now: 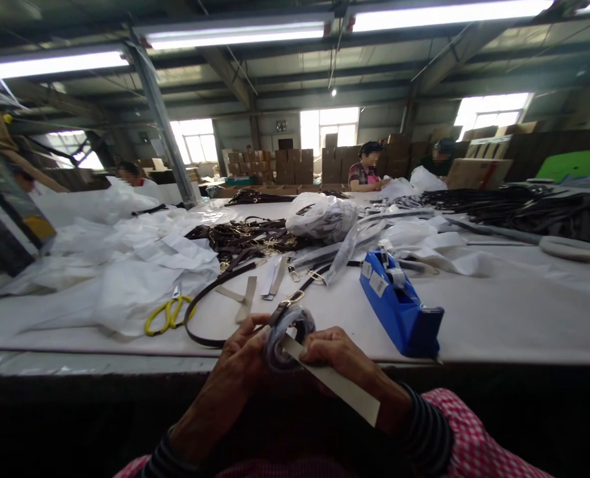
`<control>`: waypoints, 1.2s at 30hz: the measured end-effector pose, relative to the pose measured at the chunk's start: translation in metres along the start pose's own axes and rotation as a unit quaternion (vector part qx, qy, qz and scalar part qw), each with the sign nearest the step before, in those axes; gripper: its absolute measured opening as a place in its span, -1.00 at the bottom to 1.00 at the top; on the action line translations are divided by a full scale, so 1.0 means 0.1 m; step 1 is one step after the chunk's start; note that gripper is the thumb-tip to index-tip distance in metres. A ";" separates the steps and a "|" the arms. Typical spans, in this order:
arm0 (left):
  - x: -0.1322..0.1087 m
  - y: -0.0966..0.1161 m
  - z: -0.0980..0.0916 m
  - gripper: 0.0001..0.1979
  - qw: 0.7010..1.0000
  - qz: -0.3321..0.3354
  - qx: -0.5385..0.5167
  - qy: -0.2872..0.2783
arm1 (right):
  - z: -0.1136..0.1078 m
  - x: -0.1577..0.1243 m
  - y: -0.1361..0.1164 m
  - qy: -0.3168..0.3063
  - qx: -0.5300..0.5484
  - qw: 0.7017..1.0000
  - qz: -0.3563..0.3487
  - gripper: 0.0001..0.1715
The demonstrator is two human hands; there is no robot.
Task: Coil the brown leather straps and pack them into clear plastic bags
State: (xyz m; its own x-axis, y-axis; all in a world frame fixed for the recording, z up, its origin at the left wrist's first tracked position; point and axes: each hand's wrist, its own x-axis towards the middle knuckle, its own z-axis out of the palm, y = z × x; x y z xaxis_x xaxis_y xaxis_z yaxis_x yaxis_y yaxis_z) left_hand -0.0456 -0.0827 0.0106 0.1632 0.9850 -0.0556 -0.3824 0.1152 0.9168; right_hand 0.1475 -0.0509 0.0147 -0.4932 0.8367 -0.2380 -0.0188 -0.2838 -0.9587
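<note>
At the table's front edge, my left hand [242, 358] is closed round the side of a coiled strap [275, 355] wrapped in clear plastic. A gold clasp [294, 298] on a dark strap end sticks up above the coil. My right hand [342, 355] pinches a pale beige paper strip [347, 388]. One end of the strip lies at the coil's opening, while the other hangs down to the right past my wrist. A dark strap [191, 312] curves over the table left of my hands. The far side of the coil and some fingertips are hidden.
A blue tape dispenser [399, 305] stands to the right, yellow-handled scissors [169, 315] lie to the left. Further back are cut strips [248, 299], dark straps with clasps [245, 239], a plastic-wrapped bundle [322, 218] and white plastic bags [140, 279]. A person [367, 169] works across the table.
</note>
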 end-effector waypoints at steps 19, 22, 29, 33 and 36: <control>0.04 -0.09 -0.06 -0.68 0.999 0.008 -0.047 0.016 | -0.02 0.01 0.00 0.016 -0.035 0.999 -0.023 -0.77; 0.01 -0.04 -0.01 -0.59 0.999 0.009 -0.043 0.029 | -0.04 0.01 0.01 0.015 -0.040 0.999 -0.024 -0.76; -0.02 -0.03 0.06 -0.59 1.000 0.027 -0.011 0.001 | -0.01 -0.06 0.10 0.009 -0.089 0.992 -0.084 -0.81; -0.04 -0.03 0.05 -0.59 0.997 0.038 0.066 0.018 | 0.02 -0.10 0.12 0.029 -0.124 0.980 -0.153 -0.78; -0.07 -0.02 0.06 -0.58 0.992 0.066 0.100 0.033 | 0.04 -0.10 0.13 0.024 -0.083 0.990 -0.115 -0.74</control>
State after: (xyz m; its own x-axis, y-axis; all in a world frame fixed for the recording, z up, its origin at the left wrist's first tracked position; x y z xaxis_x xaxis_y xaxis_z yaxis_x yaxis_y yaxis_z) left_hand -0.0404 -0.0904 0.0113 0.0615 0.9968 0.0503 -0.2071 -0.0366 0.9776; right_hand 0.1485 -0.0651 0.0057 -0.4500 0.8929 -0.0133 0.0185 -0.0056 -0.9998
